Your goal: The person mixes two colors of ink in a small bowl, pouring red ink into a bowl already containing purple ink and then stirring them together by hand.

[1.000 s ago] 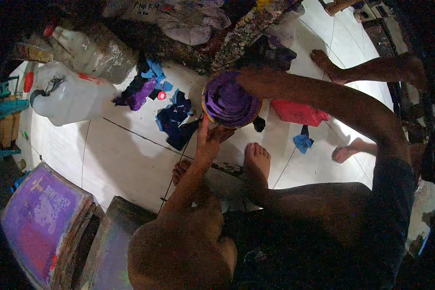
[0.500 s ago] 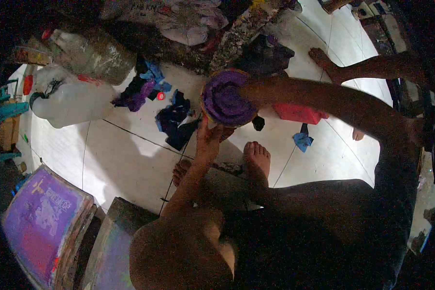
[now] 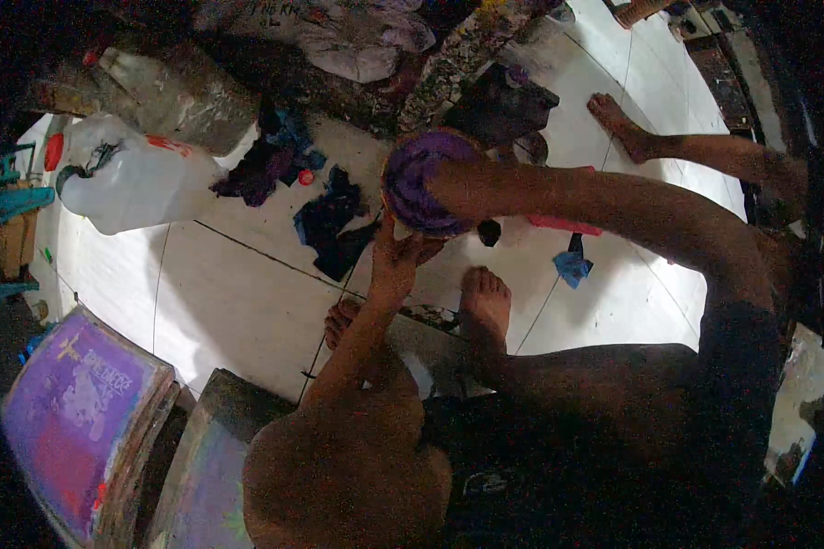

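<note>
My left hand (image 3: pixel 401 249) is wrapped round the lower rim of a round tub of purple paint (image 3: pixel 403 178), holding it up in front of me. My right hand (image 3: pixel 449 190) is down in the purple paint, coming from the right; its fingers are hidden. Below the tub my bare right foot (image 3: pixel 485 306) rests on the tiles. Just right of the tub lies a red object (image 3: pixel 563 222), partly covered by my right forearm. Dark and blue cloth scraps (image 3: pixel 325 220) lie to the left of the tub, near a small red-and-white cap (image 3: pixel 307 177).
A white jug (image 3: pixel 137 192) and a grimy container (image 3: pixel 174 96) are at upper left. Painted screens (image 3: pixel 82 403) lean at lower left. A paint-crusted post (image 3: pixel 453 55) and a dark bundle (image 3: pixel 499 105) are at the top. Another person's leg (image 3: pixel 696 146) is at upper right.
My right hand has shifted down and left within the tub, its forearm now covering more of the red object. My left hand still holds the tub in about the same place.
</note>
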